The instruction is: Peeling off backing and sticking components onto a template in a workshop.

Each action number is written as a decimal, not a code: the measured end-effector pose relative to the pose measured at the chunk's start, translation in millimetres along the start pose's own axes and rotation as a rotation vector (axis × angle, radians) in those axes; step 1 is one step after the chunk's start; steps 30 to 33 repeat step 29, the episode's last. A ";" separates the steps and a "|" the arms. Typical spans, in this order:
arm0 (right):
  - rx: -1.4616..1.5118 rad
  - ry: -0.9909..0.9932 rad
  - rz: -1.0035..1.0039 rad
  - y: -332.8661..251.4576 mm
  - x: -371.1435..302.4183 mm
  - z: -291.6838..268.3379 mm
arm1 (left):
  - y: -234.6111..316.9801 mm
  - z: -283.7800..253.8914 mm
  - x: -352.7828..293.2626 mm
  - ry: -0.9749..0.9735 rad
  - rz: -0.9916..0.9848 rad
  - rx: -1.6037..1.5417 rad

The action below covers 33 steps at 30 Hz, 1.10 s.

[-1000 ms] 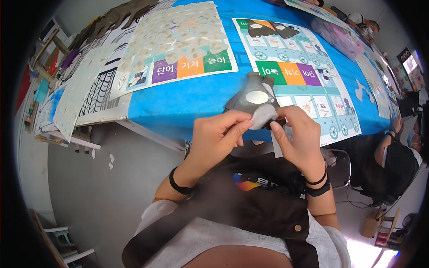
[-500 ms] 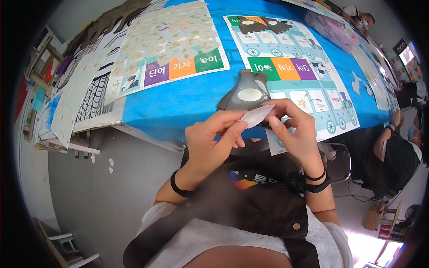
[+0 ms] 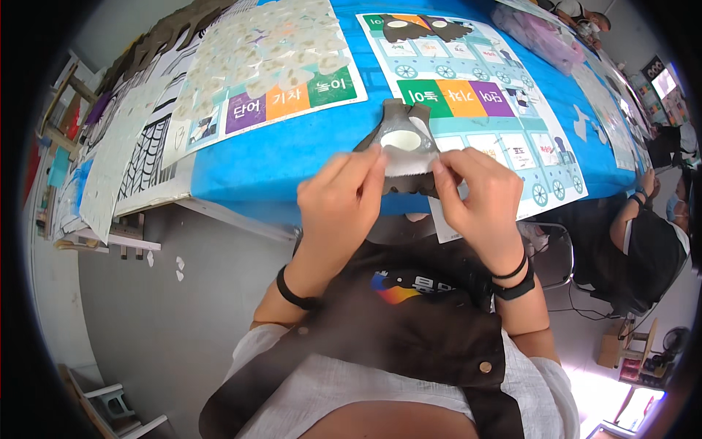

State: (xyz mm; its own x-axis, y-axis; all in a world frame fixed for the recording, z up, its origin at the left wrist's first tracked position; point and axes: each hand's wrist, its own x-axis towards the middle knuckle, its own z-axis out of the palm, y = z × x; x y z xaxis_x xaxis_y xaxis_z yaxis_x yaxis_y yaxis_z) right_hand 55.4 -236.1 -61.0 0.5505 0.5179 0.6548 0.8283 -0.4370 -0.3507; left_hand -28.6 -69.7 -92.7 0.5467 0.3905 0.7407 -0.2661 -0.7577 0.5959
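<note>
A whitish strip with a jagged lower edge is stretched level between my two hands. My left hand pinches its left end, thumb against fingers. At the other end, my right hand pinches it the same way. Just behind the strip, at the table's near edge, lies a dark grey-brown cut piece with a wavy lower edge. A white oval patch is on this piece. The strip covers the piece's middle, and I cannot tell whether the two touch.
A blue cover lies on the table. Two similar dark pieces rest on a printed train sheet. Many pale rounded pieces cover another sheet at left. A pink plastic bag is at the back. A seated person is at right.
My hands have moved apart and a little forward. The strip went from tilted and bunched between my fingers to stretched level in front of the dark piece.
</note>
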 end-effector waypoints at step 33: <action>0.627 -0.127 -0.164 15.3 12.7 -20.2 | -10.2 -13.3 23.3 -0.538 -0.723 -1.169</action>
